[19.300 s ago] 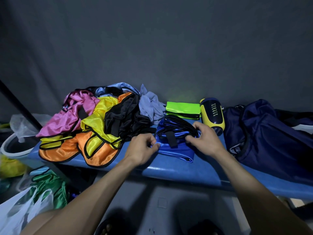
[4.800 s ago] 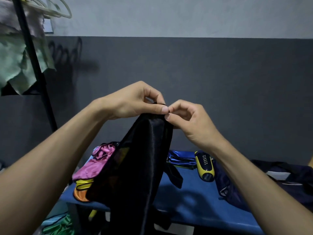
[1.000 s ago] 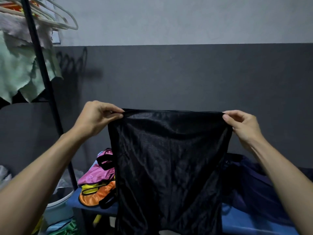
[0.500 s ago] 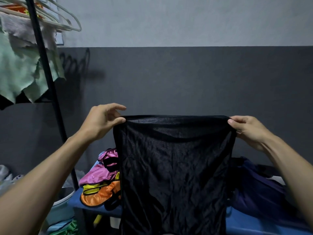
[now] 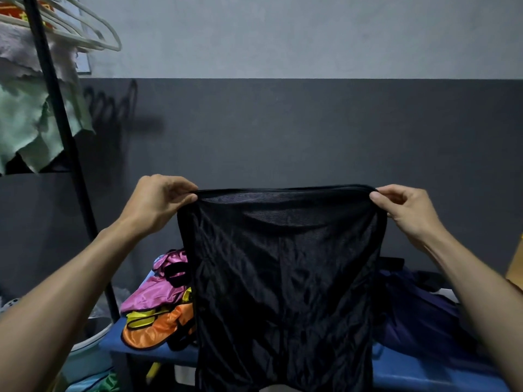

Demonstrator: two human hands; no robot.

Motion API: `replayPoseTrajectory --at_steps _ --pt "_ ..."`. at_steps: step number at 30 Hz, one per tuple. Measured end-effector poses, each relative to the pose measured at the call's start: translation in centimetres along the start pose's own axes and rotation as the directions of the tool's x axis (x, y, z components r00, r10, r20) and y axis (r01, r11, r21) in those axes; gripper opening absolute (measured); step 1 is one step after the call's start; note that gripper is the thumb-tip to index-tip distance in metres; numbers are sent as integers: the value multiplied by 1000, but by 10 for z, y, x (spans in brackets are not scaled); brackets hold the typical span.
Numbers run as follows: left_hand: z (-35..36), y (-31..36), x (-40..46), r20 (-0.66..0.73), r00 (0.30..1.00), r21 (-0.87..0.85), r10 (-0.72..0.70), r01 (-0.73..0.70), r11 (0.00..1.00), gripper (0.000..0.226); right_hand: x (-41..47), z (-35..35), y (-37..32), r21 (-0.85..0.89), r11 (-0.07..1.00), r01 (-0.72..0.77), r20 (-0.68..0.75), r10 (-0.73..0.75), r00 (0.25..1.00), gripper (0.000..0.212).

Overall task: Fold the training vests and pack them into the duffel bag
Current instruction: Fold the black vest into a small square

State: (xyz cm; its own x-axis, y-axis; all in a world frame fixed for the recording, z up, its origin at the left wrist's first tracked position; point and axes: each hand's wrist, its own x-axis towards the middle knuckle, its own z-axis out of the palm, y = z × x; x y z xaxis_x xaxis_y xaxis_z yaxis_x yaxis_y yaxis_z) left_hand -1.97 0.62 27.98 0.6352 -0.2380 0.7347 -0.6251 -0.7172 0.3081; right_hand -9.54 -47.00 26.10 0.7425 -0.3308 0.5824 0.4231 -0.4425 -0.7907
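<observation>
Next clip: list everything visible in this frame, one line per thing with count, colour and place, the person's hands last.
black vest: one, black mesh, held up spread in mid-frame
pink vest: one, pink, top of the pile on the bench, left of the black vest
yellow vest: one, yellow with black trim, under the pink one
orange vest: one, orange, bottom of the pile
duffel bag: one, navy, on the bench at right
bench: one, blue
rack pole: one, black, left
hangers: several, white, top left
green cloth: one, pale green, hanging on the rack
left hand: pinches the vest's top left corner
right hand: pinches the top right corner
</observation>
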Motion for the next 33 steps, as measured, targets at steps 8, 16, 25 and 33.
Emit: replayPoseTrajectory --at_steps 8,16,25,33 --pt "1 3 -3 -40 999 33 8 -7 999 7 -6 0 -4 -201 959 202 58 -194 979 6" --pt "5 -3 -2 -31 999 107 -24 27 994 8 -19 7 -17 -578 546 607 331 -523 786 25" --pt "13 -2 -6 -59 998 118 6 1 993 8 -12 1 -17 -549 610 572 377 -430 820 36" --pt "16 -9 -8 -38 998 133 -41 46 990 9 -18 -2 -24 -406 730 549 356 -427 831 45"
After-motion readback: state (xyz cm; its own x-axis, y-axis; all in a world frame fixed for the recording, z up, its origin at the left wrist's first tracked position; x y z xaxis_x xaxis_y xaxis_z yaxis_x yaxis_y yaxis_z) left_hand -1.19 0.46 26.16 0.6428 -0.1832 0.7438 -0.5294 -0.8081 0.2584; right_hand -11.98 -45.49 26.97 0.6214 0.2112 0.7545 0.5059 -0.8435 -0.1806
